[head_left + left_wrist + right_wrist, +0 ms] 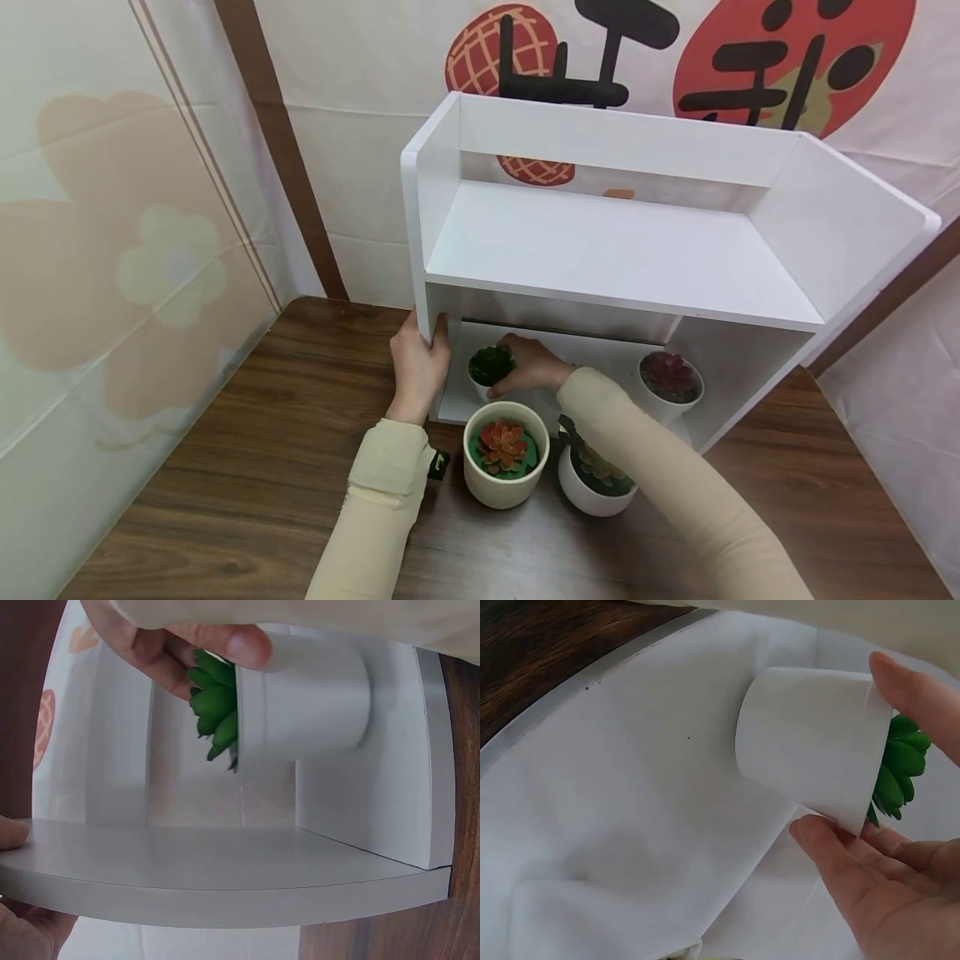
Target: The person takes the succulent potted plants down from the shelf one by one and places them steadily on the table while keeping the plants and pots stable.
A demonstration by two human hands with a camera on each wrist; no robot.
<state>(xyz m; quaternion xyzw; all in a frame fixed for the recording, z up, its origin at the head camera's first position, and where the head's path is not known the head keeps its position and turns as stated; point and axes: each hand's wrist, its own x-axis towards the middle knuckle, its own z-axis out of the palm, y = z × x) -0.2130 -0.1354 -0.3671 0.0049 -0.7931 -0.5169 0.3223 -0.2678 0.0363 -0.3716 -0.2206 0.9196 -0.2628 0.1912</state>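
My left hand (416, 371) grips the left side panel (417, 225) of a white two-tier shelf (600, 242), with the thumb on the inner face. In the left wrist view, fingers (11, 834) show on both sides of that panel. On the lower tier, near its left end, is a small white pot (806, 735) holding a green succulent (214, 701). My right hand (534, 363) holds this pot around its rim, thumb on one side and fingers on the other. Whether its base touches the lower board (468, 337) is hard to tell.
A cream pot with an orange-red succulent (504, 454) stands on the wooden table (300, 467) before the shelf. Beside it, a white pot (592, 496) is partly covered by my right sleeve. A potted dark red succulent (670, 379) sits at the lower tier's right end.
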